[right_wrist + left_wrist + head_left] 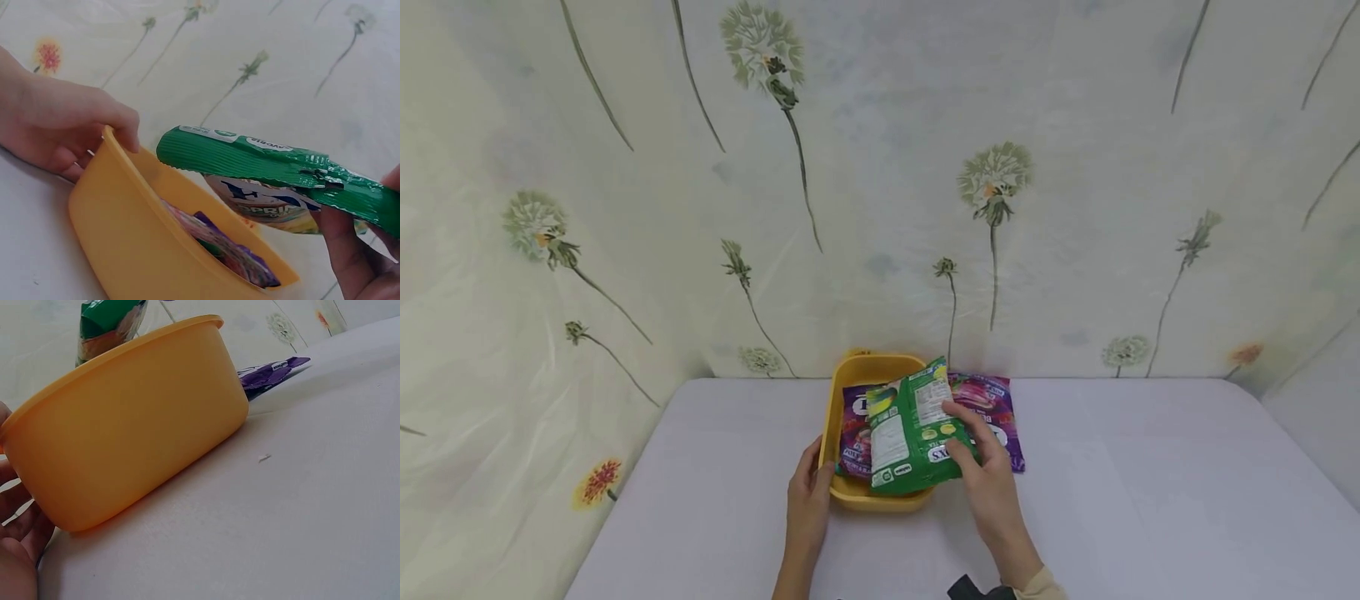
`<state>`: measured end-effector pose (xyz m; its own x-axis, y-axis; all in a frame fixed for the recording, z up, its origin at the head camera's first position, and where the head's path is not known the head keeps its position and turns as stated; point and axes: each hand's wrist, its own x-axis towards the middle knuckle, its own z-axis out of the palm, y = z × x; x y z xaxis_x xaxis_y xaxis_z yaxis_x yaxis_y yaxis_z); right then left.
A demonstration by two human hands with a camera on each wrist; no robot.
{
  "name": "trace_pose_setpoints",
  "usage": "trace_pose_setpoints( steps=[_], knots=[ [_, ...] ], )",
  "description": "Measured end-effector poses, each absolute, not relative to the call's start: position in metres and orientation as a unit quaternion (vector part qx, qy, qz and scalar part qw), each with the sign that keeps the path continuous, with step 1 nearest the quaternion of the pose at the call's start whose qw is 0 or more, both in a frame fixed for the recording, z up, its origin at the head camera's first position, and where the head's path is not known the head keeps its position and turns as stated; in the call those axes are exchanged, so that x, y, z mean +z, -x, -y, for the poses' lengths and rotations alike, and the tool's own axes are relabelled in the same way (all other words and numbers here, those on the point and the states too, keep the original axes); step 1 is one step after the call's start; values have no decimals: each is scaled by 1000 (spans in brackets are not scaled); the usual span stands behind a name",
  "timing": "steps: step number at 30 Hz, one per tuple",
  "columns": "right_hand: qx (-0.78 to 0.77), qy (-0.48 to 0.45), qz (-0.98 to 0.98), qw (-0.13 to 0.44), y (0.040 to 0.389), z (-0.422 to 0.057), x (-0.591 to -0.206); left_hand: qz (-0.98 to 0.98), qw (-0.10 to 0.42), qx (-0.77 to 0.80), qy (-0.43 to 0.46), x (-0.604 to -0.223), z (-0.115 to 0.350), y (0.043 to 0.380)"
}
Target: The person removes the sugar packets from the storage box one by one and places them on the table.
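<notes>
Green packet (917,429) pinched between thumb and fingers of the right hand (992,483), tilted above the yellow tub (880,505). Left hand (808,492) grips the tub's left wall, thumb over the rim, fingers outside. One purple packet (854,433) inside the tub; second purple packet (1000,396) on the white table (1150,483), just right of it.

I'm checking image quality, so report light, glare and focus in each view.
Head: dim, soft light, the green bag's smallest print unreadable; left wrist: dim, the tub without strong glare, a soft shadow beside the purple bag; right wrist: small glints on the green bag's seal, the red flower behind blurry.
</notes>
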<state>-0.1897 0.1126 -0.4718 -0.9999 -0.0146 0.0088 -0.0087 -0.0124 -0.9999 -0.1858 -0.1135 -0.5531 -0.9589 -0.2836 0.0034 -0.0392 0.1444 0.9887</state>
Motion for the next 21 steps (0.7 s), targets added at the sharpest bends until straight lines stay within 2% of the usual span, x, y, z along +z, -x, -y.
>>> trace_pose_setpoints(
  steps=[21],
  knots=[
    [-716, -14, -697, -40, 197, -147, -472, 753, 105, -641, -105, -554, 113, 185]
  ],
)
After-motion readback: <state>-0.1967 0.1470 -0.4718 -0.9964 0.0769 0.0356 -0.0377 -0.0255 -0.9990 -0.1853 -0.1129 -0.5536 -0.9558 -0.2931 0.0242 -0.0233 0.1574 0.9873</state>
